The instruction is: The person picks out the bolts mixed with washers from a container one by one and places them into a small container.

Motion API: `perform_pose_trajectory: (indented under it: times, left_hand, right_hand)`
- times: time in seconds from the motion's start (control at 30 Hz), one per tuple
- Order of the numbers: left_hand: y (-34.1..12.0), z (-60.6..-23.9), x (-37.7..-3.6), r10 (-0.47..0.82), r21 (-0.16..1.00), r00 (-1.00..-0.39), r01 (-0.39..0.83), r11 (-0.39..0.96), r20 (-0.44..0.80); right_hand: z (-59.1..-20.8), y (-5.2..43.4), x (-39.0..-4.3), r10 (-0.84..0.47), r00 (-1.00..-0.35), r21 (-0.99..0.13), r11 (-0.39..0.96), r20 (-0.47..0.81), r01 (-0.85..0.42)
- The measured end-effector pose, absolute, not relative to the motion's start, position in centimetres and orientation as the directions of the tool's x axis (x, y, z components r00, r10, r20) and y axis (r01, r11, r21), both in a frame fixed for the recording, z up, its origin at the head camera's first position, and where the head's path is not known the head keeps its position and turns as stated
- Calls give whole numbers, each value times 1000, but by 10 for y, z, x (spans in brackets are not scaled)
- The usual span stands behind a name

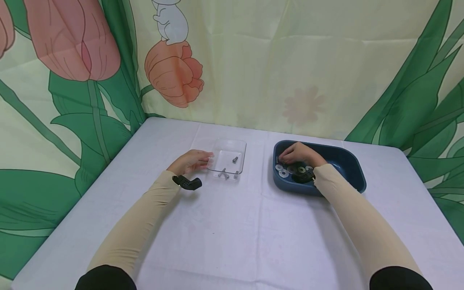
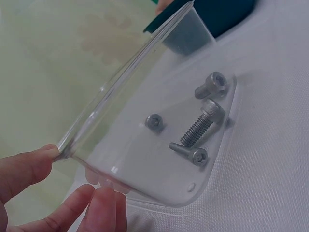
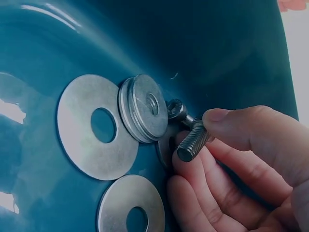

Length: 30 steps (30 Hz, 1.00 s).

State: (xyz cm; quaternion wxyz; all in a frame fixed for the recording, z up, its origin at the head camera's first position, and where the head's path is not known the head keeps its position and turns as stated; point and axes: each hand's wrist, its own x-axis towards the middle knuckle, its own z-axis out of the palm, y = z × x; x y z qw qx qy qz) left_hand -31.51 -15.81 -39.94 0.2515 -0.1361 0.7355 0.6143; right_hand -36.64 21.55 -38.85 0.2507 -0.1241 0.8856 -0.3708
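left grip point(image 1: 192, 160) pinched the corner of a clear box point(image 1: 226, 157) with four bolts point(image 2: 199, 128) on the bench point(image 1: 217, 229), right grip point(image 1: 300, 154) pinched a threaded bolt point(image 3: 194, 141) inside the blue tray point(image 1: 340, 159), beside flat washers point(image 3: 77, 130)

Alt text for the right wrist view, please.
A right hand holds a threaded metal bolt between thumb and fingers inside a blue tray. Flat metal washers lie in the tray beside the fingers, a few of them stacked, and a second bolt shows next to the held one.
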Motion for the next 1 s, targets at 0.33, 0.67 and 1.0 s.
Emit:
perform_pose_trajectory:
  times: [0.33,0.67,1.0]
  left_hand:
    - [-159,-399,-315,111,837,-836,-512,195,-537]
    - [-159,-400,-315,114,838,-836,-512,190,-537]
    - [-158,-400,-315,107,841,-843,-501,202,-528]
  right_hand:
    - [-389,219,-367,-434,-820,-740,672,-373,-19]
    - [-394,228,-371,-445,-803,-778,628,-396,36]
    - [-387,230,-369,-453,-792,-806,587,-409,81]
